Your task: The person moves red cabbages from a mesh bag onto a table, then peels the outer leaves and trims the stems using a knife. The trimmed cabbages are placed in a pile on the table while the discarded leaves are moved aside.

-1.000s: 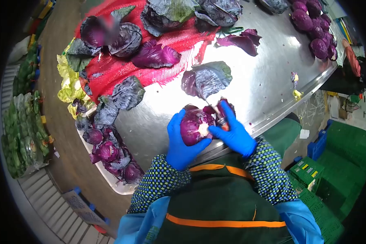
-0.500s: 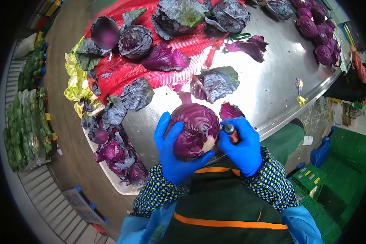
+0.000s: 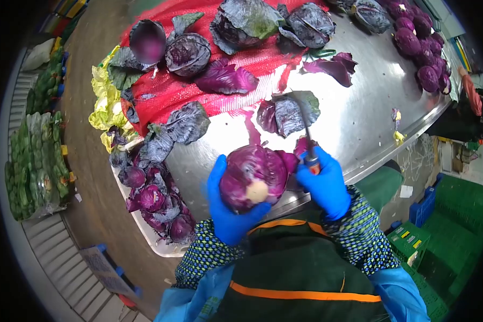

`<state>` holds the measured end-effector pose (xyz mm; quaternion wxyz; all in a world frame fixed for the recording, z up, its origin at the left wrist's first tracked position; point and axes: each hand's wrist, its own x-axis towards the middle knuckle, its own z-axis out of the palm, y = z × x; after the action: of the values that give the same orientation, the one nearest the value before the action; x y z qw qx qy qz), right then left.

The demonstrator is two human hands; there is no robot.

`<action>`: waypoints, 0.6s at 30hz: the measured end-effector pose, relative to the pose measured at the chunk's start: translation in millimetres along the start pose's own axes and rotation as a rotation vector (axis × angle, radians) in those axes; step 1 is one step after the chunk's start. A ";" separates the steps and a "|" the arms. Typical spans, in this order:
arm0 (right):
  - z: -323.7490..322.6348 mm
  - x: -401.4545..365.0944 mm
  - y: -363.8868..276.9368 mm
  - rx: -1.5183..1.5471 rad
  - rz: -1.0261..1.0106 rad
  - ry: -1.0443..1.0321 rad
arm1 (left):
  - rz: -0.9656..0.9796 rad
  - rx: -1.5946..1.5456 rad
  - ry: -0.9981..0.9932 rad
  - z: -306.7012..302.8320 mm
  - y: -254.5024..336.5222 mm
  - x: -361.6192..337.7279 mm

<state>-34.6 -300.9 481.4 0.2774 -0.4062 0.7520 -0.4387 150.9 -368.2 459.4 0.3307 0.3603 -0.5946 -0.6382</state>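
Both forearms reach forward; the left hand (image 3: 232,206) curls open with its thumb extended, the right hand (image 3: 325,182) closes in a grip.

Bright light fell from overhead, w/ strong white glare on the metal table (image 3: 359,102). Edges were dark & fisheye-bent; R hand (image 3: 325,183) slightly blurred.

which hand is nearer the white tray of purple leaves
Left. The left hand, on the cabbage, is just right of the white tray; the right hand, with the knife, is farther right, past the cabbage.
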 end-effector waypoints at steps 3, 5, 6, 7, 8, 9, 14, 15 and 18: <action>-21.1 11.6 7.5 0.771 0.728 -0.259 | -0.383 -0.708 0.049 -4.2 -12.9 -1.7; -22.1 14.0 16.2 0.816 0.709 -0.203 | -0.496 -0.936 0.033 -7.1 -16.7 -6.1; -23.6 16.0 19.5 0.837 0.685 -0.172 | -0.599 -1.233 -0.071 -8.0 -19.6 -10.3; -26.2 19.9 20.1 0.844 0.655 -0.120 | -0.698 -1.531 -0.183 -7.7 -21.7 -12.2; -33.3 21.9 17.4 0.695 0.669 -0.101 | -0.693 -1.530 -0.183 -5.1 -24.0 -12.8; -29.0 20.8 -12.2 0.756 0.581 -0.072 | -0.606 -1.300 -0.003 -0.6 -24.3 -12.2; 11.3 -7.7 -39.0 0.140 0.031 -0.153 | -0.280 -0.572 0.089 -2.7 -4.7 5.4; 18.6 -11.4 -35.0 0.204 0.092 -0.138 | -0.177 -0.405 0.136 -4.1 -3.8 6.1; 18.5 -9.4 -37.1 0.287 0.190 -0.151 | -0.021 -0.093 0.188 -4.7 3.4 7.8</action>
<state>-1.7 -311.5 506.3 0.4283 -0.3215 0.6937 -0.4816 150.9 -377.5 462.2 0.3948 0.4092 -0.5269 -0.6318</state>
